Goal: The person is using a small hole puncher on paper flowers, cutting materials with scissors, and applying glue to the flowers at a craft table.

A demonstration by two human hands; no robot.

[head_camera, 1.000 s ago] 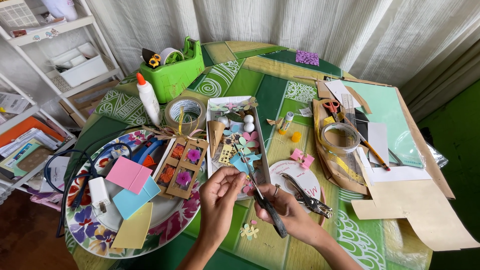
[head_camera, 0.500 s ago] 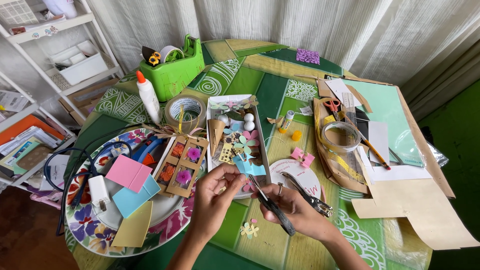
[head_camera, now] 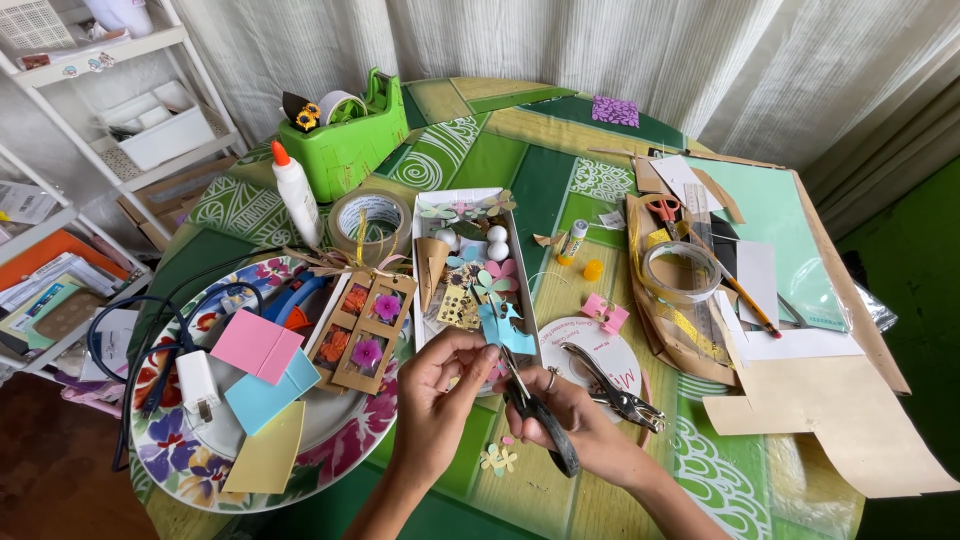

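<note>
My right hand (head_camera: 575,415) grips black-handled scissors (head_camera: 535,405), blades pointing up toward a blue paper cut-out (head_camera: 505,327). My left hand (head_camera: 440,385) pinches the lower edge of that blue shape with its fingertips, just above the blades. Both hands hover over the near end of a shallow white tray (head_camera: 425,215) filled with paper flowers, a brown paper cone and white balls. A small pale paper flower (head_camera: 497,458) lies on the table below my hands.
A floral plate (head_camera: 345,440) at left carries pink, blue and yellow paper squares, a white charger and a cardboard flower frame (head_camera: 360,320). Nearby stand a glue bottle (head_camera: 297,196), tape roll (head_camera: 368,218), green tape dispenser (head_camera: 348,140), metal hole punch (head_camera: 612,388), and cardboard and paper sheets (head_camera: 800,400) at right.
My hands have shifted slightly and the scissors have turned more upright against the blue cut-out. Everything else on the table stays put.
</note>
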